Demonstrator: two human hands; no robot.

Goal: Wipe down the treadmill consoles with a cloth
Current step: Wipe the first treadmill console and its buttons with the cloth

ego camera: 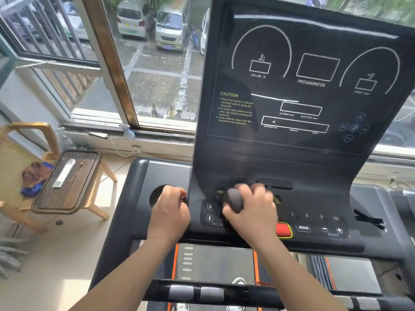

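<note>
Cloth (234,199), bunched, sits on the lower console (314,167) by the incline keys (210,217), the right hand (249,205) grip curled round it, mid-wipe. Left hand (170,209) rests curled at the console's edge; whether it clasps anything, I cannot tell. Next, probably a sweep right across the speed keys (332,230).

The cloth (234,199) is largely covered by the right hand (249,205), and both are smeared by motion blur. The incline label (216,224) on the console (314,153) is cut short by that hand. The fingertips of the left hand (169,209) are curled out of sight, so a grip on the console's edge is perhaps there but cannot be confirmed. The small captions (287,114) are too fine to be read.
</note>
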